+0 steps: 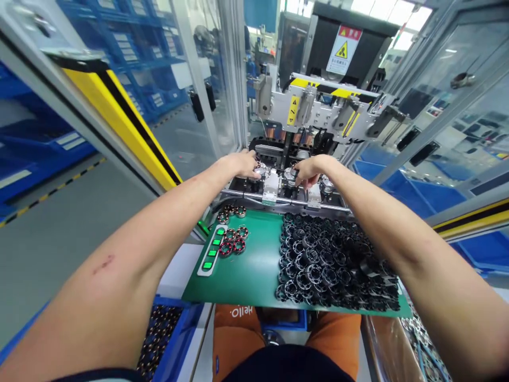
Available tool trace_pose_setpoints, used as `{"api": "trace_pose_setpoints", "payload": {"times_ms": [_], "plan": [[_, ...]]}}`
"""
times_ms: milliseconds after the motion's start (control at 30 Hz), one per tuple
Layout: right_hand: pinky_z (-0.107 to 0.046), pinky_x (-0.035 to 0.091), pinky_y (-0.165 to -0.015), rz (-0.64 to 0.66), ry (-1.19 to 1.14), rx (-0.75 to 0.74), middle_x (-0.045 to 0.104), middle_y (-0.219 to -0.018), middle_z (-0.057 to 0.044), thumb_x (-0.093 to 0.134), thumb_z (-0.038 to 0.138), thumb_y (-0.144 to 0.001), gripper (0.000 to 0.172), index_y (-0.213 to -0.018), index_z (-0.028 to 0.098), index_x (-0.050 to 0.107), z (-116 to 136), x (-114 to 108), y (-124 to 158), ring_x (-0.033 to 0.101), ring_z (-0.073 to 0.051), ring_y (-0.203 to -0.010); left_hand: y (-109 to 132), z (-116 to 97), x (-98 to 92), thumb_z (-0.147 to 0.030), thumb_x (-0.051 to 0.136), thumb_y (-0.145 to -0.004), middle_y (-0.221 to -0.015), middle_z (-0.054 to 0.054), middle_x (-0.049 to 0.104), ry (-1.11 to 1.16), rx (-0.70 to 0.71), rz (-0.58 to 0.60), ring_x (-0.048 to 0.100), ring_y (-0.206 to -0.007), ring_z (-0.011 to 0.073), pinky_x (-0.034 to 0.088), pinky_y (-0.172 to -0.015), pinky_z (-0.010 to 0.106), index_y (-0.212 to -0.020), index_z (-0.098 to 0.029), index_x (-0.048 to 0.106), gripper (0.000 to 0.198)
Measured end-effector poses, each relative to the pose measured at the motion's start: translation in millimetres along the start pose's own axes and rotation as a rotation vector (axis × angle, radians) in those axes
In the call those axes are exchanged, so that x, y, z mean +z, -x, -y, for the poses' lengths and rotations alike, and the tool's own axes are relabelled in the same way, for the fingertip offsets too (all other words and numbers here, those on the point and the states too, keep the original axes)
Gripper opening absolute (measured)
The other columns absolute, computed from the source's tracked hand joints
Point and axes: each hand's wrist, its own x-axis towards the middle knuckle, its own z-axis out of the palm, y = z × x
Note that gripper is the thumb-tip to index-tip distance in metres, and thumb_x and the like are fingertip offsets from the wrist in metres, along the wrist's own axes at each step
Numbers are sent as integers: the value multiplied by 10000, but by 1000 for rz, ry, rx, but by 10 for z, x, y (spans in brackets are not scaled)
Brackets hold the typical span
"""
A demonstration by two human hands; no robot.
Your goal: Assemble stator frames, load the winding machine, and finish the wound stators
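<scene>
Both arms reach forward into a machine. My left hand (243, 163) has its thumb and fingers curled around the near side of a copper-wound motor stator (259, 168), which sits on a round metal holder. My right hand (312, 170) grips another motor stator (292, 172) at a second holder, its fingertips partly hidden by the hand. Between the two holders stands a silver metal block (271, 185). Several wound stators (233, 241) lie at the left of the green work surface (260, 265). Dark unwound ring cores (318, 260) are massed in rows on its right.
A white strip with green-lit buttons (212, 250) lies along the left edge. Above the hands hangs a machine head with yellow labels (318, 114). Yellow light-curtain posts (119, 116) flank the opening. A blue bin of stators (161, 334) stands at lower left.
</scene>
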Motion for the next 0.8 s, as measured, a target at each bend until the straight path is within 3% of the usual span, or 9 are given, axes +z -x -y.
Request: {"api": "trace_pose_setpoints", "payload": {"times_ms": [100,200,267,333,433,500,600,800], "plan": [[-442,767,-922,-76,52,-80,889,-1189,-114,700,397,-1263,391,-1536,125,762,18,-176,324,877,-255,-992,191,12,-192,-511,743,-1152,-1762,302,548,25,16,-83,479,-1710,524,422,-1425,651,-1578,38,771,696],[-498,744,-961,-150,123,-241,910,-1037,-114,562,335,-1281,389,-1502,127,806,90,-51,710,886,-293,-915,636,-48,-215,-492,493,-1246,-1745,273,524,60,89,-164,446,-1732,496,356,-1449,660,-1586,31,758,677],[-540,705,-1106,-161,184,-368,928,-1134,-111,629,344,-1253,328,-1416,200,875,186,234,934,894,-318,-1048,1032,-198,-55,-503,483,-1243,-1597,211,648,89,201,-114,547,-1631,421,396,-1425,601,-1455,-60,851,613],[-552,664,-1214,-123,253,-471,926,-1227,-103,734,349,-1211,235,-1308,236,917,307,604,1083,877,-325,-1190,1433,-430,231,-514,609,-1194,-1431,150,757,111,307,7,652,-1467,349,476,-1354,511,-1292,-164,924,481],[-548,685,-1227,-32,369,-533,884,-1374,-111,845,391,-1177,222,-1299,210,884,488,1114,1131,839,-299,-1305,1860,-803,740,-456,750,-1138,-1311,116,825,111,354,155,702,-1359,318,551,-1255,476,-1148,-222,931,296],[-554,708,-1207,-8,443,-524,823,-1517,-133,864,439,-1178,340,-1416,198,834,592,1346,1079,813,-300,-1364,1962,-976,1014,-443,804,-1138,-1348,118,823,88,299,173,702,-1410,332,561,-1281,542,-1194,-204,889,261],[-556,722,-1187,-5,522,-479,774,-1607,-147,850,461,-1188,430,-1535,214,789,730,1563,978,800,-316,-1391,1919,-1089,1233,-477,850,-1148,-1515,139,783,46,175,121,678,-1541,364,540,-1361,652,-1332,-177,828,352],[-547,730,-1167,5,521,-455,780,-1590,-143,843,473,-1192,443,-1549,219,781,870,1762,895,808,-310,-1369,1849,-1091,1259,-452,872,-1149,-1581,149,771,18,67,52,695,-1560,368,571,-1361,658,-1387,-172,821,371]]}}
